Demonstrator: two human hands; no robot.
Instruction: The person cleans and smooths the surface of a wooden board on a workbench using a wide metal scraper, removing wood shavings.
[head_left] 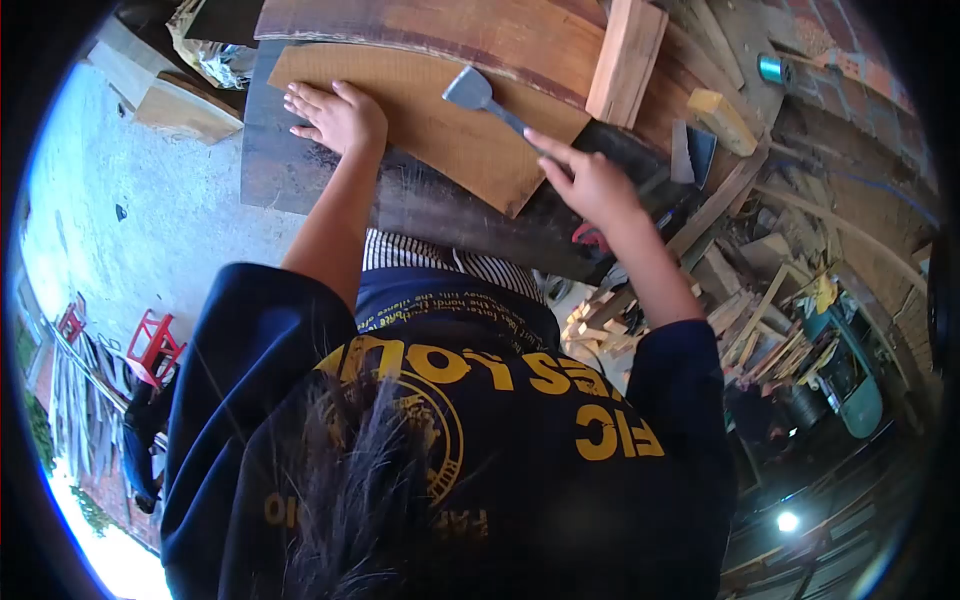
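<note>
My left hand lies flat with fingers spread on the left end of a light brown wooden board. My right hand is wrapped round the dark handle of a scraper. Its wide grey blade points left, over the upper middle of the board. The board has an angled outline, and its lower right corner juts towards me. Beneath it is a dark worktop. A reddish-brown curved plank runs along the board's far side.
A thick wood block stands beyond the board's right end, with a yellowish block further right. A red object sits near the worktop's right front edge. Scrap wood is heaped to the right. A red stool stands at left.
</note>
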